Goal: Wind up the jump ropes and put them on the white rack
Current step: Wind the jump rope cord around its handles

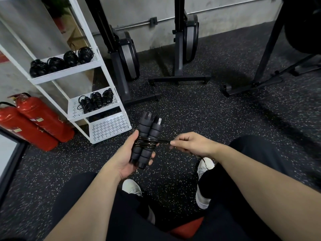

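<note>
Setting: gym floor of black rubber flecked with white (pixel 199 115), grey concrete wall behind.

Black jump rope with two ribbed foam handles (pixel 147 141), handles side by side, tilted, capped ends pointing up and away; sits in front of and to the right of the white metal rack with perforated shelves (pixel 111 126), apart from it. Several turns of thin black cord (pixel 146 143) wound round the middle of both handles.

Left hand (pixel 129 153): palm up, fingers curled round the paired handles from beneath, thumb along their left side. Right hand (pixel 189 143): just right of the handles, fingertips pinching the cord, which runs taut from the windings; loose remainder trails down towards a white shoe (pixel 205 168).

On the rack: four wound black rope bundles (pixel 60 62) on the upper shelf, three more bundles (pixel 96 100) on the shelf below.

Left of the rack: two red fire extinguishers (pixel 34 120). Right of and behind it: dark grey equipment stands (pixel 178 49).
</note>
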Motion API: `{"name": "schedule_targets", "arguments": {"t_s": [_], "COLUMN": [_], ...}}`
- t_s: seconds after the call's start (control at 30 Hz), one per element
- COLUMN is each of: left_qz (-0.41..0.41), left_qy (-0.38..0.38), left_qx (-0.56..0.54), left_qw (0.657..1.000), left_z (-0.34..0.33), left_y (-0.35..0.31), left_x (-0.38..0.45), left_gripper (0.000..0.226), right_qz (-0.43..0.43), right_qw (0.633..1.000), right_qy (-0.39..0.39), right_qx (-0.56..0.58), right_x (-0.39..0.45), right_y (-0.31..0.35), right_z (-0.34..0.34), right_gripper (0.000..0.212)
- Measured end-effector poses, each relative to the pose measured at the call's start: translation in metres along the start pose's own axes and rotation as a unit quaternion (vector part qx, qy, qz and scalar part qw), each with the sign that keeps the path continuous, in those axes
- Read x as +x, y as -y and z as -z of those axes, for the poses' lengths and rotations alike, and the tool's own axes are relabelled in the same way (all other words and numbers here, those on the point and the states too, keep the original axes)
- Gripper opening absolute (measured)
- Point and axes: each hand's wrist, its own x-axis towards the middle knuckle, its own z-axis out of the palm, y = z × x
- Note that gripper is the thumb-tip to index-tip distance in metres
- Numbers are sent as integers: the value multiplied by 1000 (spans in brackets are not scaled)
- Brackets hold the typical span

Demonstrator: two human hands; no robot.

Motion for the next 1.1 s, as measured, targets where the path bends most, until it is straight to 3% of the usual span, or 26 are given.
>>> {"name": "schedule_targets", "arguments": {"t_s": [0.13, 0.3, 0.4, 0.53, 0.73, 0.83, 0.93, 1.0, 1.03, 1.1], "left_qz": [27, 49, 61, 55, 36, 43, 34, 15, 11, 17], "left_qy": [-8, 36, 60, 81, 109, 83, 54, 34, 23, -7], "left_qx": [56, 152, 315, 466, 578, 633, 674, 705, 704, 665], "left_qw": [998, 986, 945, 879, 808, 768, 736, 708, 710, 746], "left_z": [4, -1, -4, -6, -12, -16, -18, -18, -18, -14], "left_y": [3, 4, 6, 15, 22, 23, 24, 27, 28, 32], "left_x": [-1, -3, -1, 5, 10, 12, 13, 15, 16, 21], "left_gripper": [64, 43, 19, 37, 37, 57, 90, 97, 89, 62], "right_qz": [-97, -115, -134, -132, -129, -115, -98, -84, -73, -45], "right_qw": [986, 985, 981, 979, 983, 984, 982, 981, 981, 979], "right_qy": [-74, -99, -86, -64, -70, -89, -75, -61, -53, -37], "right_qx": [-111, -86, -115, -141, -110, -104, -140, -163, -174, -196], "right_x": [2, 7, 9, 10, 7, 5, 4, 4, 3, 4], "right_y": [-3, -4, -8, -8, -2, 1, 6, 9, 10, 10], "right_z": [2, 2, 2, -4, -7, -12, -16, -22, -26, -35], "right_gripper": [57, 42, 25, 22, 27, 27, 24, 25, 26, 28]}}
